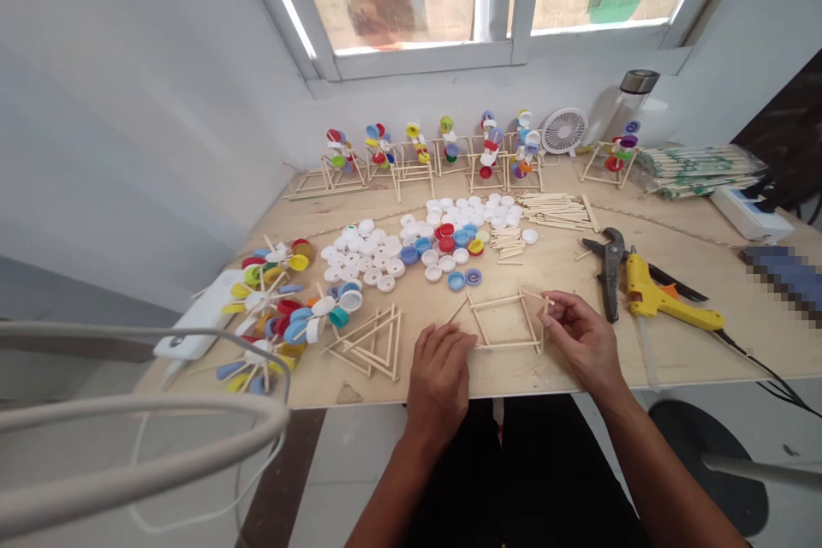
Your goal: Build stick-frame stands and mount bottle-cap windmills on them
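Note:
A small frame of thin wooden sticks [507,348] lies on the table in front of me, with sticks jutting out at its left and right ends. My left hand [442,368] rests at its lower left corner, fingers bent together against the stick end; the thumb is hidden. At the right end, my right hand [583,341] pinches an upright stick between thumb and fingers. Left of my left hand lie stick triangles [372,342]. Beyond the frame are white bottle caps [367,250], coloured caps [446,243] and short sticks [507,243].
To the right lie a yellow glue gun [668,301] with a cord and a plier-like cutter [613,270]. Cap wheels [263,301] sit at the left edge by a white power strip [202,325]. Finished cap-and-stick models [417,156], a small fan [564,132] and a bottle [629,107] line the back.

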A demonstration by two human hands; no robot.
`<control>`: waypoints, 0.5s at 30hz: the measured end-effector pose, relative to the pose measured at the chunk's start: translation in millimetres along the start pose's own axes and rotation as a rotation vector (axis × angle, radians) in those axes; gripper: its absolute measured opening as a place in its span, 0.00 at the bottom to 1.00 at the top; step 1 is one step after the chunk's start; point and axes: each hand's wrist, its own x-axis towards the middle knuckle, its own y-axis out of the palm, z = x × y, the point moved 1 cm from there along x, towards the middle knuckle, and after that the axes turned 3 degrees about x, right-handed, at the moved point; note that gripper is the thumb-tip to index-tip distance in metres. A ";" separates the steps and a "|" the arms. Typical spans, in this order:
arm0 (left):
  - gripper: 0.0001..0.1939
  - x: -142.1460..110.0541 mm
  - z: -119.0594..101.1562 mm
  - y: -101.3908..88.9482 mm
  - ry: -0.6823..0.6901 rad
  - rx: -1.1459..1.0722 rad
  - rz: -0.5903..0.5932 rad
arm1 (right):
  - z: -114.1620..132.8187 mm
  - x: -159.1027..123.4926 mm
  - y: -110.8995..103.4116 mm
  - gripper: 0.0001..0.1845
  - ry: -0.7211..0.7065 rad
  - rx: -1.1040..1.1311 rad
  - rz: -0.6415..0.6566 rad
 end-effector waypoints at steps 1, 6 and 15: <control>0.18 0.1 0.1 0.3 -0.003 0.006 0.000 | -0.1 -0.1 0.0 0.15 0.001 0.000 0.001; 0.17 1.1 -0.1 1.1 0.009 0.067 -0.001 | -0.4 -0.7 -0.2 0.16 0.007 0.011 0.004; 0.13 15.1 3.5 -11.8 0.051 0.212 0.157 | -0.2 0.1 -0.9 0.15 0.008 0.019 0.014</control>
